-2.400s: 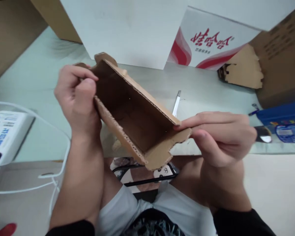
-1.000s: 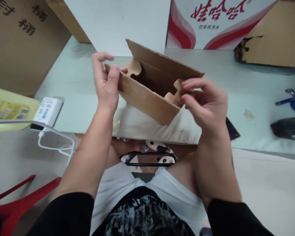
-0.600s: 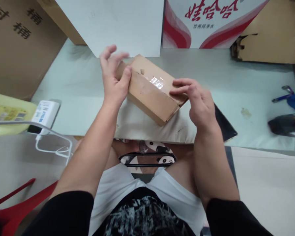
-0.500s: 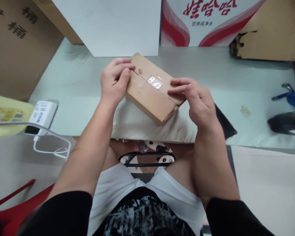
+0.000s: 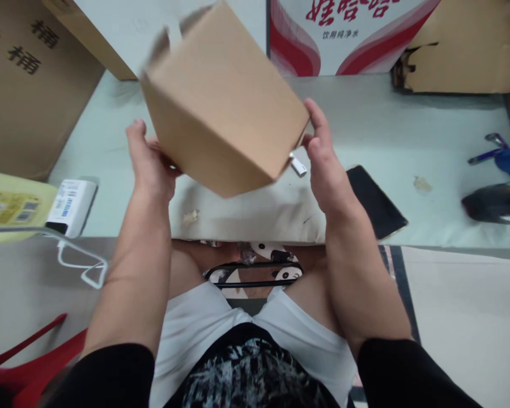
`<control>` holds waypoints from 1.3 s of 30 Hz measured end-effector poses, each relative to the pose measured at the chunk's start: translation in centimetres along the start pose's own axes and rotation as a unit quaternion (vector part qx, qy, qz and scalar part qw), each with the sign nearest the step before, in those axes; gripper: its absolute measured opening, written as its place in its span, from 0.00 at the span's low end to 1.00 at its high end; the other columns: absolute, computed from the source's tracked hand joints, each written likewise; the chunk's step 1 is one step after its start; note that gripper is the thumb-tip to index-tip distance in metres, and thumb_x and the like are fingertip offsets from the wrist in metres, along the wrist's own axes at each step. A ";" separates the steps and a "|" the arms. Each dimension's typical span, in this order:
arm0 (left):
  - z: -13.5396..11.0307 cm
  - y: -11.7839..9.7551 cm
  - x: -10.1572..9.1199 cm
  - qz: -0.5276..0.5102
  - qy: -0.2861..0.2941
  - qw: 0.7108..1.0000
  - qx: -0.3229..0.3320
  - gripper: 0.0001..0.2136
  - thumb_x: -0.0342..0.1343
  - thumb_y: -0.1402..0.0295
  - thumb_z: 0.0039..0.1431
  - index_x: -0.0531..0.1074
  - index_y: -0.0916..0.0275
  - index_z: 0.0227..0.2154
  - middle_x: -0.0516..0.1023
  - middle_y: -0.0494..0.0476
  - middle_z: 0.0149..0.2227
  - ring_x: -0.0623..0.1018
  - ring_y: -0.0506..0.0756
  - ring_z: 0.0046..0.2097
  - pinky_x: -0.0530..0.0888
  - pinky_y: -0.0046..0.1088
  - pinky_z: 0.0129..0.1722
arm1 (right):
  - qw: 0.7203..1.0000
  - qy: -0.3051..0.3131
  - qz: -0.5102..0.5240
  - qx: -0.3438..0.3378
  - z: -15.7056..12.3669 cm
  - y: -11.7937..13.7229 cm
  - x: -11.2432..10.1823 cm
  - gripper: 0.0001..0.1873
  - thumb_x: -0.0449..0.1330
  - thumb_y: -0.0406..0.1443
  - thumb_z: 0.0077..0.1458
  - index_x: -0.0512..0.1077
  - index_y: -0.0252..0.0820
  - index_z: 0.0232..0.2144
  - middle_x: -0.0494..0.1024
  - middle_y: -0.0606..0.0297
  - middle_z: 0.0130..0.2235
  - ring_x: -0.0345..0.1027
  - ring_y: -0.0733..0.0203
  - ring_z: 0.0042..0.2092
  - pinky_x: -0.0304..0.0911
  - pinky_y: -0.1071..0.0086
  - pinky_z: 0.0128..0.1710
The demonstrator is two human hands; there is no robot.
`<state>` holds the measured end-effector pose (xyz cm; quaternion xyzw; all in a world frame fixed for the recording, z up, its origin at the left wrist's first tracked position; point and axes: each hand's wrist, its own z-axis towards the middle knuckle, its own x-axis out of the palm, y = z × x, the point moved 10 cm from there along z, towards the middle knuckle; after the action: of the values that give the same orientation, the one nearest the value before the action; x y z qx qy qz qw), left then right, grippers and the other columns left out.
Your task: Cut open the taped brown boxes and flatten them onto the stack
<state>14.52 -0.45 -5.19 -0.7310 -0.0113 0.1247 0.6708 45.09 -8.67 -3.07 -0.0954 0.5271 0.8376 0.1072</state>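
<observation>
A small brown cardboard box [image 5: 221, 107], closed and slightly blurred by motion, is lifted above the pale green table [image 5: 386, 124], tilted with a plain face toward me. My left hand [image 5: 147, 158] grips its left end from below, fingers hidden behind it. My right hand [image 5: 325, 161] presses against its right end, thumb up along the edge. A cream cloth pad [image 5: 255, 212] lies on the table under the box.
A black phone [image 5: 374, 201] lies right of the pad. A white charger with cable [image 5: 70, 207] and a yellow pack [image 5: 8, 204] sit left. Large cardboard boxes [image 5: 29, 73], a red-and-white carton [image 5: 344, 34] and torn cardboard [image 5: 454, 56] line the back. Blue and dark items [image 5: 499, 198] lie at the right.
The box was open with flaps up, then closed and pressed flat on the pad. Now both hands have raised it and turned it toward me.
</observation>
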 end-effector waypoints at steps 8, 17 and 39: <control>-12.6 4.5 8.0 -0.114 0.204 0.933 -0.274 0.31 0.39 0.40 0.68 0.77 0.60 0.43 0.80 0.58 0.30 0.78 0.51 0.24 0.69 0.23 0.17 | 0.992 0.047 0.101 -0.059 -0.5 5.0 0.3 0.28 0.53 0.59 0.65 0.68 0.60 0.61 0.62 0.71 0.72 0.51 0.56 0.75 0.52 0.54 0.76; -16.2 6.9 5.0 0.079 0.181 0.935 -0.294 0.17 0.56 0.52 0.63 0.76 0.62 0.34 0.82 0.58 0.27 0.70 0.48 0.17 0.56 0.21 0.13 | 0.997 0.059 0.023 -0.043 -0.5 5.1 0.5 0.19 0.57 0.53 0.65 0.81 0.51 0.43 0.79 0.62 0.56 0.71 0.53 0.61 0.64 0.51 0.67; 0.7 -8.8 11.6 0.497 0.135 0.845 0.143 0.23 0.41 0.47 0.64 0.76 0.53 0.31 0.81 0.60 0.42 0.73 0.65 0.45 0.63 0.42 0.45 | 0.997 0.002 0.035 0.064 -0.4 0.8 -0.5 0.15 0.59 0.48 0.62 0.81 0.48 0.40 0.83 0.61 0.48 0.77 0.55 0.51 0.71 0.57 0.55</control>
<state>26.90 3.26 1.53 -0.5445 0.4622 0.3421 0.6106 45.33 -9.42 -2.38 -0.0711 0.5828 0.8053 0.0825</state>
